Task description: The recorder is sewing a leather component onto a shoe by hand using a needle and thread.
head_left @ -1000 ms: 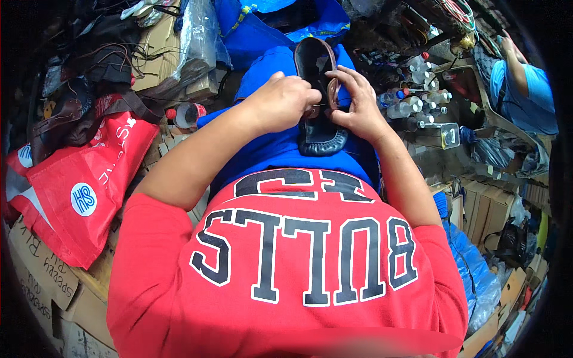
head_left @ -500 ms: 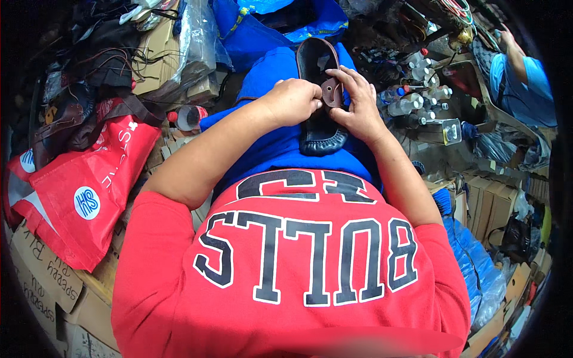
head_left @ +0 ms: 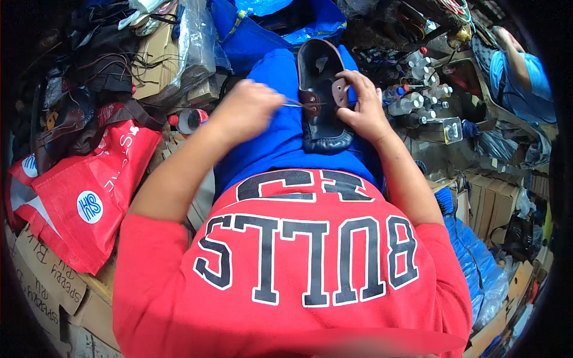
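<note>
An unfinished dark brown and black moccasin-style shoe (head_left: pixel 322 123) lies across my blue-covered lap, its gathered toe toward me. My right hand (head_left: pixel 363 106) pinches the shoe's right-hand eyelet flap between thumb and fingers. Left of the shoe, my left hand (head_left: pixel 249 109) is closed and blurred by motion. From its fingers a thin, pointed, needle-like tool (head_left: pixel 292 105) reaches to the left-hand eyelet flap (head_left: pixel 311 102). Whether the tip passes through a hole there is too small to tell.
A red bag (head_left: pixel 89 197) lies at the left above cardboard boxes (head_left: pixel 51 262). Several clear bottles (head_left: pixel 412 104) stand at the right, near another person's arm (head_left: pixel 518 65). Blue plastic sheeting (head_left: pixel 245 24) lies beyond my knees; another plastic-wrapped blue bundle (head_left: pixel 471 256) is at the lower right.
My left hand has moved left, away from the shoe's middle, and the thin tool now shows. The two eyelet flaps have come apart. My right hand stays on the right-hand flap.
</note>
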`<state>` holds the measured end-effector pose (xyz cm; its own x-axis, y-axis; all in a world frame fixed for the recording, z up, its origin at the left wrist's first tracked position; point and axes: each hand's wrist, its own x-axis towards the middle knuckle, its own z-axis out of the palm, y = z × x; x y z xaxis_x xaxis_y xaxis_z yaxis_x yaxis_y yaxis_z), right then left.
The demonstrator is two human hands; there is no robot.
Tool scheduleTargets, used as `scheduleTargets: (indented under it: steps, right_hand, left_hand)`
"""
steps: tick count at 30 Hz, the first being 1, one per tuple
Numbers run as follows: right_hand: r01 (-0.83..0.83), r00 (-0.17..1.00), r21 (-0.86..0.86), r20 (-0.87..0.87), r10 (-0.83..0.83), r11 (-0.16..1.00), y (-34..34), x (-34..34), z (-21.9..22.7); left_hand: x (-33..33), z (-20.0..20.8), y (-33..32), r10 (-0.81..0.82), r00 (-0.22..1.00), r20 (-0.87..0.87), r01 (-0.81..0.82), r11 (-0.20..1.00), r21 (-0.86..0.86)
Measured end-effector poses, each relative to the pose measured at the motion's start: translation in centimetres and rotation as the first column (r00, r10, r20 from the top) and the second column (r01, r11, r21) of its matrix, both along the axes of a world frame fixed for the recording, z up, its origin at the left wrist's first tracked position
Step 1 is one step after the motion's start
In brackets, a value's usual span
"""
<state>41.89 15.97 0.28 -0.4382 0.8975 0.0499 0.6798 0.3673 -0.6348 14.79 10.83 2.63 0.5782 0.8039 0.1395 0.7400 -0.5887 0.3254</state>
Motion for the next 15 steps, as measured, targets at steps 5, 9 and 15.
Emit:
scheduleTargets:
  steps: [5, 9, 15]
  right_hand:
    - [-0.017, 0.986, 0.042, 0.169, 0.009, 0.999, -0.8, -1.6, 1.5]
    - [-0.041, 0.986, 0.05, 0.162, 0.032, 0.998, -0.9, -2.1, 0.9]
    - [-0.022, 0.992, 0.011, 0.122, 0.021, 1.0, -0.9, -2.5, 0.7]
  left_hand:
    - [-6.4, 1.1, -1.9, 0.538, 0.778, 0.326, -0.346, 0.799, -0.493]
    - [-3.2, 0.9, -0.2, 0.489, -0.006, 0.873, 0.267, 0.842, -0.469]
    - [-2.8, 3.5, 1.5, 0.581, -0.193, 0.79, 0.513, 0.746, -0.424]
